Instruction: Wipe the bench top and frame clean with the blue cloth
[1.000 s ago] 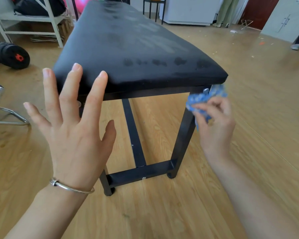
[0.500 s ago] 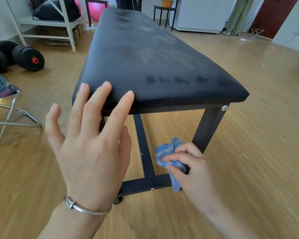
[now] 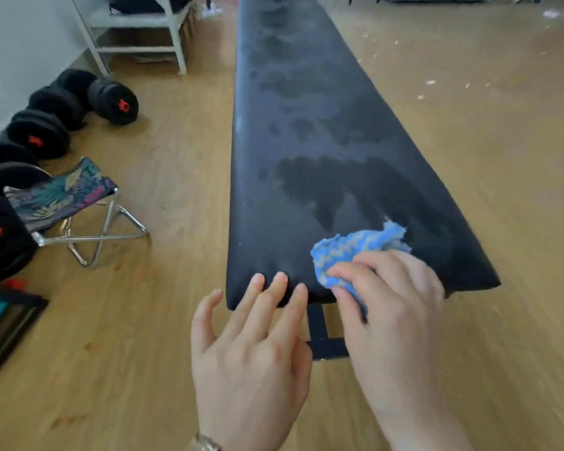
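The crumpled blue woven cloth (image 3: 355, 249) sits on the near end of the long black padded bench top (image 3: 323, 141), pinched in the curled fingers of the right hand (image 3: 391, 294). The left hand (image 3: 251, 346) is spread and holds nothing, its fingertips over the near edge. The step in hand looks like wiping the top. The next move probably calls for long strokes away, kept inside both side edges, with the black metal frame (image 3: 319, 333) to follow. Wooden floor (image 3: 485, 157) gives room on the right, and a folding stool (image 3: 62, 196) stands well apart on the left.

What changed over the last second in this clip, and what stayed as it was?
The right hand carried the blue cloth from the front leg up onto the bench top, near its front end. It still grips the cloth. The left hand stayed open, fingers at the top's near edge.
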